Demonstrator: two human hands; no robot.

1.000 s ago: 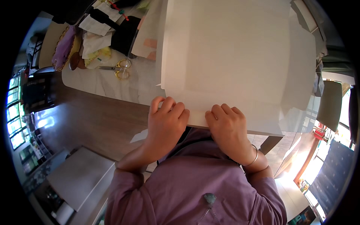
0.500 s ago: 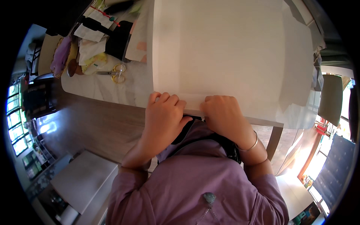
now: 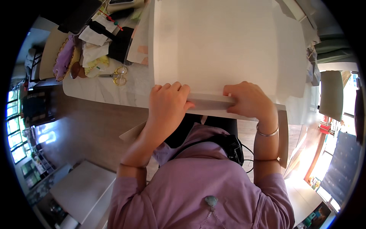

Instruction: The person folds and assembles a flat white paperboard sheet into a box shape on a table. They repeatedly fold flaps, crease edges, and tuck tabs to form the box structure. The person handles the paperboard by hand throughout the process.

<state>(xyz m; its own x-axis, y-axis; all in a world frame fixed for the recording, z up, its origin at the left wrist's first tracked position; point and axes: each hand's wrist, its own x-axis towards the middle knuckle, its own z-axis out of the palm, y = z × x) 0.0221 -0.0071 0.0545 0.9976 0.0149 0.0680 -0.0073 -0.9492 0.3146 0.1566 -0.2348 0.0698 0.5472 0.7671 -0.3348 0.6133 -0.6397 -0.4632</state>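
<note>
A large white cardboard box piece [image 3: 225,45] with folded-up sides covers most of the table in front of me. My left hand [image 3: 168,105] is closed over its near wall [image 3: 209,102] at the left, fingers on the inner side and thumb toward me. Further right, my right hand [image 3: 249,100] grips the same wall between fingers and thumb. That wall stands partly raised along the table's front edge. A narrow end flap [image 3: 283,137] sticks out toward me past my right wrist, and another flap [image 3: 131,132] shows beside my left forearm.
Yellow-handled scissors [image 3: 119,76] lie left of the cardboard on the marble-patterned table [image 3: 103,89]. Behind them are a black stand [image 3: 121,44], papers [image 3: 95,49] and a basket with purple cloth [image 3: 65,59]. A chair back [image 3: 331,93] stands at the right.
My right hand has moved right along the near wall and turned, thumb now showing. The wall has tilted up, and end flaps now show on both sides.
</note>
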